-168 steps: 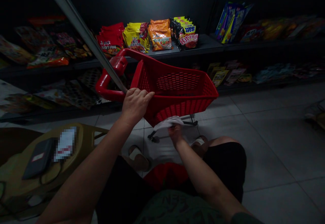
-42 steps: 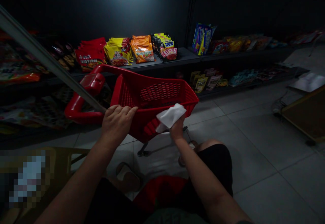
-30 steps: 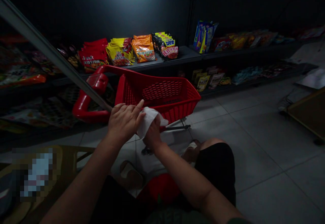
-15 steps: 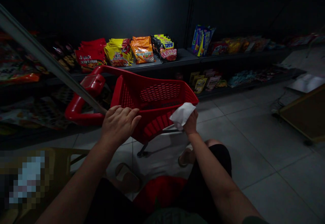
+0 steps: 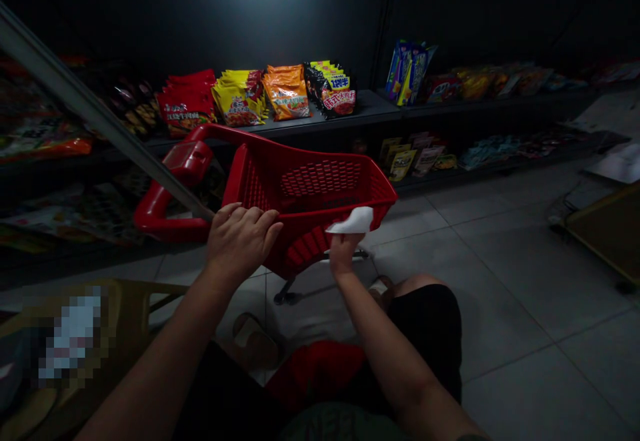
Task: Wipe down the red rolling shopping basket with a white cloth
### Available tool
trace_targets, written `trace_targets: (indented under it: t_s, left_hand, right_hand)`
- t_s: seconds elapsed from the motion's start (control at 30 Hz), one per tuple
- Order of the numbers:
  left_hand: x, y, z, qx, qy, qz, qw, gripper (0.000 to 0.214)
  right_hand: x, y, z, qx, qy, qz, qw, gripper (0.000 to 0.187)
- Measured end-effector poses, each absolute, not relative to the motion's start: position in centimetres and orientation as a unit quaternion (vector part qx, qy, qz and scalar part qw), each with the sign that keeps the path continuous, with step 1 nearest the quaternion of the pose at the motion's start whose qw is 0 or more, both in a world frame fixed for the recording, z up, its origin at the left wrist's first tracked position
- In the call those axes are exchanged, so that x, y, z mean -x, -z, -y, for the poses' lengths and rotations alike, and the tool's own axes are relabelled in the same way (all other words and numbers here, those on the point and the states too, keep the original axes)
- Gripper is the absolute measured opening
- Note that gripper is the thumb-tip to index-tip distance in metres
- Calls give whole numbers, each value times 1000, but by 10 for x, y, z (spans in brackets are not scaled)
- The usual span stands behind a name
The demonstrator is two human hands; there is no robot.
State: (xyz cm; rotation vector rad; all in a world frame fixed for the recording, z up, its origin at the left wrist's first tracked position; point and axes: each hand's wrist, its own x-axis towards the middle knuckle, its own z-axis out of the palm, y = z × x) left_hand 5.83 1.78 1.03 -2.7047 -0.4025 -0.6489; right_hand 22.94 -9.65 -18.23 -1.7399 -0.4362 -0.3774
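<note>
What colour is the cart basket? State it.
The cart basket is red; the head view shows it.

The wall point(image 5: 280, 21) is dark and panelled, with a vertical seam right of centre; a pale, cold light pools on it at the top middle and fades quickly, leaving both ends in deep gloom; two tiers of grey shelf run along it, the upper shelf point(image 5: 379, 103) brighter than the lower shelf point(image 5: 435, 175); the floor point(image 5: 500, 281) is of large pale tiles with thin dark joints; a yellowish-brown stool point(image 5: 131, 308) is at lower left; a brown unit point(image 5: 613, 228) on castors is at right.
</note>
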Motion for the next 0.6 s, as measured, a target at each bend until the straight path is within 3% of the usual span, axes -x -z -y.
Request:
trace_targets:
  t_s: [0.17, 0.27, 0.47, 0.6]
  left_hand:
    - [-58, -10, -19, 949, 233, 146, 158, 38]
    - [-54, -11, -21, 949, 236, 139, 158, 37]
    - [-55, -9, -20, 951, 240, 138, 139, 37]
    - [-60, -9, -19, 947, 233, 138, 172, 38]
  right_hand:
    - [-166, 201, 88, 725, 83, 477, 490, 33]
    - [-189, 208, 103, 731, 98, 475, 480, 41]
    - [-202, 188, 99, 759, 151, 326, 543, 37]
    - [-147, 173, 74, 723, 99, 527, 436, 43]
